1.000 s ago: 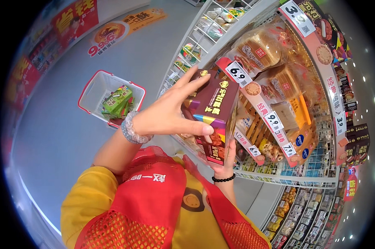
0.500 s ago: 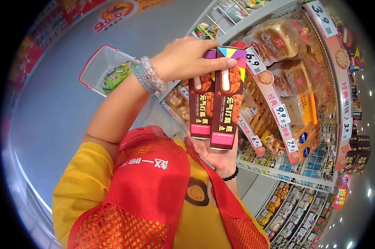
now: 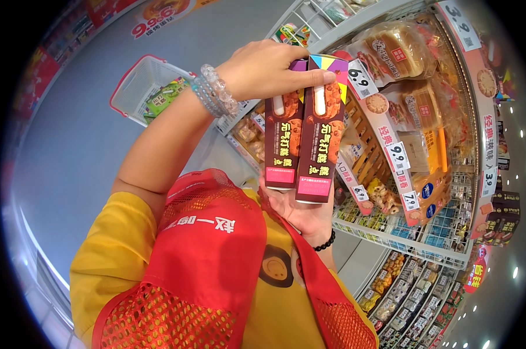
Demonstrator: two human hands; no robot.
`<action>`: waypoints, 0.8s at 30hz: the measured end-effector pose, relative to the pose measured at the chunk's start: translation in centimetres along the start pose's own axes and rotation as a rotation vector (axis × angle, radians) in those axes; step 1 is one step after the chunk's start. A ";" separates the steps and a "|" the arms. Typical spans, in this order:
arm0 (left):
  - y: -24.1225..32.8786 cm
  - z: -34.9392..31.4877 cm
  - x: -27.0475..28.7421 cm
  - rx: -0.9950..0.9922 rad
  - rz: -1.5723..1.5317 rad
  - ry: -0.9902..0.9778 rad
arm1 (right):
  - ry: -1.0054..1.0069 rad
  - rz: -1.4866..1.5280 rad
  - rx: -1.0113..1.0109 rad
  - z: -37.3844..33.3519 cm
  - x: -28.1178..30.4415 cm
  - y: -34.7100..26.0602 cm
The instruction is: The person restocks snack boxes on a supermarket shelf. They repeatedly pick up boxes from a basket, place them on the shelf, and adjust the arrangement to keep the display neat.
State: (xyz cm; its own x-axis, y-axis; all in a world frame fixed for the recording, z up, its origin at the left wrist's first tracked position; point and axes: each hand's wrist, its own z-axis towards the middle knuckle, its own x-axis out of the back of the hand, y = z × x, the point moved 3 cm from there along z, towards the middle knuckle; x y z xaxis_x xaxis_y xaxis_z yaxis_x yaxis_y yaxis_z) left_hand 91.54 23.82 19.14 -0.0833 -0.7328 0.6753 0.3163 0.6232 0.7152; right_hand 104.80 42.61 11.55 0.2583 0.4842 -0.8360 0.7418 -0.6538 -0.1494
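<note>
Two narrow dark-brown boxes of pastries, a left box and a right box, are held upright side by side in front of me. Both have cookie pictures, a pink band near the bottom and purple, yellow and blue at the top. My left hand is closed over their upper ends, its thumb lying across the right box's front. Beneath them my right hand supports the lower ends with its palm. Most of its fingers are hidden behind the boxes.
A tiered shelf rack on the right carries bagged bread, price labels and a wire basket. Left of the rack stands a white basket with a red rim holding green packages. Lower right are rows of packaged snacks.
Both hands and the two boxes sit slightly higher in the picture. The grip on the boxes looks the same.
</note>
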 end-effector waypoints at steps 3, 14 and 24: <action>0.3 -0.1 0.2 0.006 0.003 0.018 | 0.007 -0.010 -0.001 0.0 -0.1 -0.1; 0.4 -0.5 0.0 -0.064 -0.017 0.102 | 0.005 -0.010 -0.005 -0.3 0.1 0.0; 0.8 -1.5 0.3 -0.245 -0.487 -0.016 | 0.001 -0.248 0.448 -1.6 1.2 -2.1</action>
State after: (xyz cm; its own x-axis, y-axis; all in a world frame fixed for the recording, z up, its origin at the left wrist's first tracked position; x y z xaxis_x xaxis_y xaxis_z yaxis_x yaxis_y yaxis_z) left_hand 93.14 23.71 19.59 -0.2889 -0.9154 0.2803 0.4485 0.1293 0.8844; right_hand 104.54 45.55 11.74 0.1086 0.6569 -0.7461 0.4432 -0.7038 -0.5552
